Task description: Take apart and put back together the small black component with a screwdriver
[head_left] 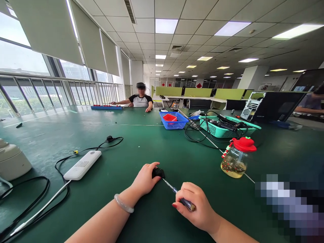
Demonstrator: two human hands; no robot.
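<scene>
A small black block-like part (158, 172) lies on the green tabletop, and my left hand (144, 179) grips it between thumb and fingers. What kind of part it is cannot be made out. My right hand (193, 204) is closed around a screwdriver (187, 204) with a dark translucent handle. Its thin metal shaft slants up and left, and the tip reaches the near edge of the black part. Whether the tip sits in a screw is too small to tell.
A white power adapter (82, 165) with cables lies left. On the right stands a glass jar (234, 163) with a red lid. Farther back are a blue basket (174, 125) and a teal basket (220, 131) of cables. A person (140, 99) sits across the table.
</scene>
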